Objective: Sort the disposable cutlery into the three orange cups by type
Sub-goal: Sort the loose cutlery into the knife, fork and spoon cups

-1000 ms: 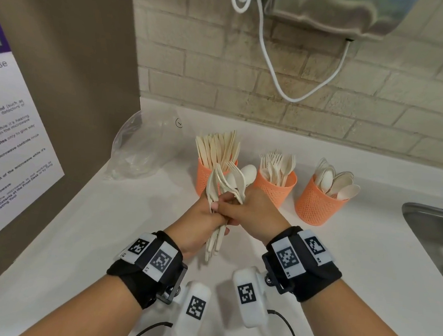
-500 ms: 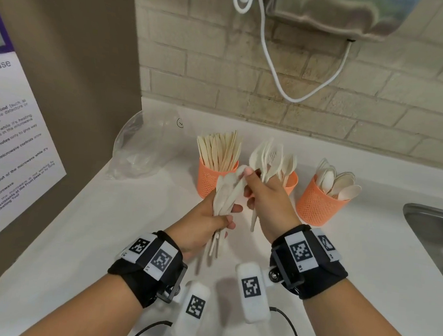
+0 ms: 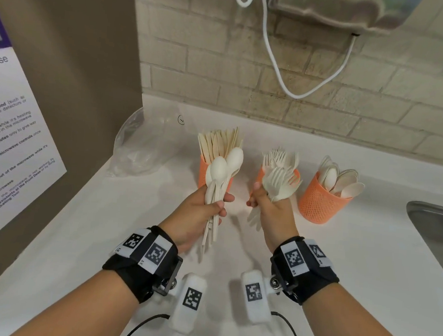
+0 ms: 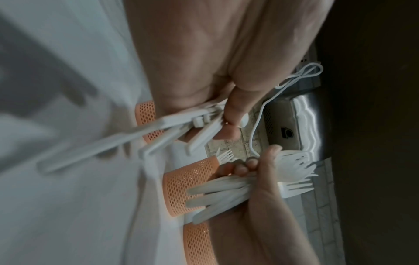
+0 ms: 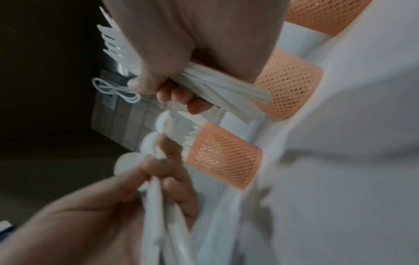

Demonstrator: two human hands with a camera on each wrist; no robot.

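Three orange mesh cups stand in a row at the back of the white counter. The left cup (image 3: 203,172) holds wooden knives, the middle cup (image 3: 296,174) white forks, the right cup (image 3: 318,206) white spoons. My left hand (image 3: 213,204) grips a bunch of white spoons (image 3: 221,168) by the handles, bowls up, in front of the left cup. My right hand (image 3: 266,206) grips a bunch of white forks (image 3: 280,181), tines up, in front of the middle cup. The wrist views show the spoon handles (image 4: 181,125) and the fork handles (image 5: 217,86) clamped in curled fingers.
A crumpled clear plastic bag (image 3: 148,146) lies at the back left against the brown wall, which carries a poster (image 3: 10,138). A steel sink (image 3: 438,232) is sunk in at the right edge. A white cable (image 3: 276,66) hangs from a metal dispenser (image 3: 333,9) above the cups.
Both hands were together on one mixed bundle. The right hand has pulled the forks out and moved right; the hands are now apart, spoons left, forks right.
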